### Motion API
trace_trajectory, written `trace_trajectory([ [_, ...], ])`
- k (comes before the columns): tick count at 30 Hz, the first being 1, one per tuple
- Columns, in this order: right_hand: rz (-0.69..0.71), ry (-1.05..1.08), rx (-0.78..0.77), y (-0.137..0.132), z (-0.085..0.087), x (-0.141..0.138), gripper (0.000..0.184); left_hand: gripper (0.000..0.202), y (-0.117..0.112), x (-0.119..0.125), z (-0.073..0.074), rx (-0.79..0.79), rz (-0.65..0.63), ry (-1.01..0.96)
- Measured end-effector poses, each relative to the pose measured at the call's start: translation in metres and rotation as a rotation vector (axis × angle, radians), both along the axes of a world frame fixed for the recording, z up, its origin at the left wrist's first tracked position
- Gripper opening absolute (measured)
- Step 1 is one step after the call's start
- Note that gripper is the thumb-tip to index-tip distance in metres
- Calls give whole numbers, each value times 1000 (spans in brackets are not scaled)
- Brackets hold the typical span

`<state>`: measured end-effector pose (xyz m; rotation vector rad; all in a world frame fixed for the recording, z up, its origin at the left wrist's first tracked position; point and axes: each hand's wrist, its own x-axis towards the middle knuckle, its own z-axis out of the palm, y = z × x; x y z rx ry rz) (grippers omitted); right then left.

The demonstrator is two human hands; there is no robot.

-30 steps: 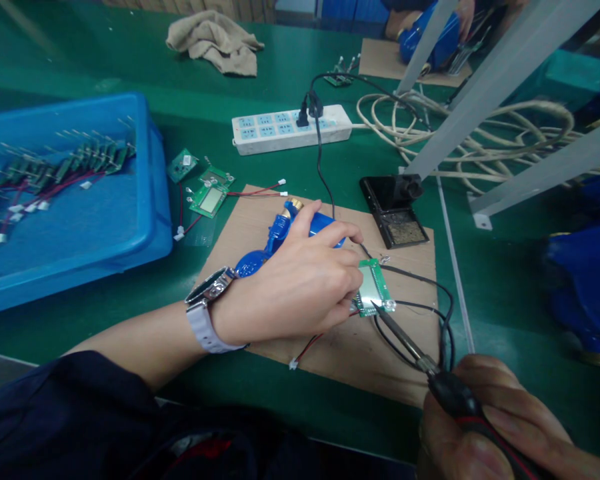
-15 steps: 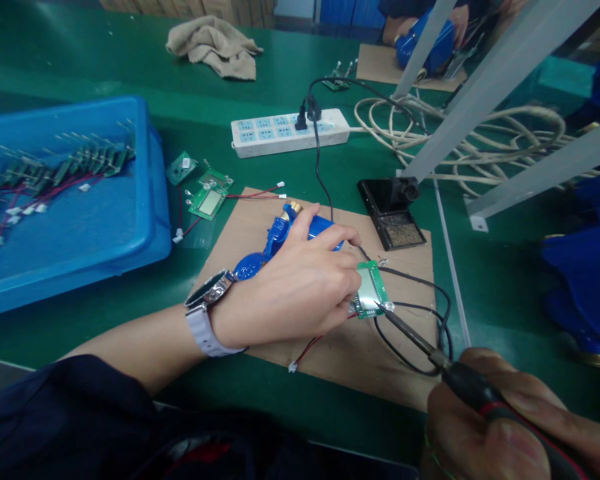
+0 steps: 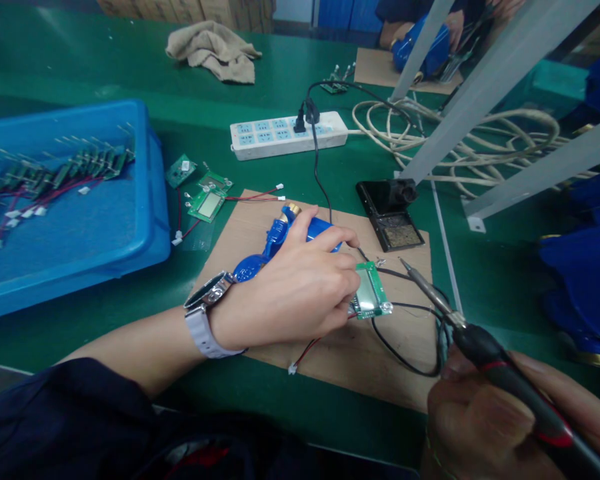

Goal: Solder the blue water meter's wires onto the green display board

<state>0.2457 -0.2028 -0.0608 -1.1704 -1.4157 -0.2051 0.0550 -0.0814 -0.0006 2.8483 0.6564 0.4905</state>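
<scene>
My left hand [image 3: 295, 287], wearing a watch on the wrist, is closed over a green circuit board [image 3: 371, 291] with a small display. Its fingertips on the board are hidden. Thumb and index finger stretch across a blue meter body [image 3: 275, 237] with a brass threaded end, which lies partly beneath the hand. A soldering iron [image 3: 480, 347] is gripped in my right hand [image 3: 490, 413]; its tip is to the right of the board and apart from it. Black leads run beyond the board over the cardboard sheet [image 3: 340, 370], and a red-and-black lead with a white plug lies below.
At left stands a blue bin [image 3: 153, 200] of wired boards, with loose display boards [image 3: 210, 200] beside it. A power strip [image 3: 287, 137], soldering stand [image 3: 390, 213], coiled cable [image 3: 480, 147] and metal posts [image 3: 490, 87] lie beyond. Another person's hands hold a blue meter at the back.
The soldering iron's tip has lifted off the board's lower right corner and moved up and right. My left hand and the board have stayed in place.
</scene>
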Motion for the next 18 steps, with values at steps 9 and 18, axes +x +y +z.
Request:
trace_trajectory([
  [9, 61, -103, -164, 0, 2, -14, 54, 15, -1, 0, 0, -7, 0, 3],
  [18, 92, -239, -436, 8, -9, -12, 48, 13, -1, 2, 3, -23, 18, 31],
])
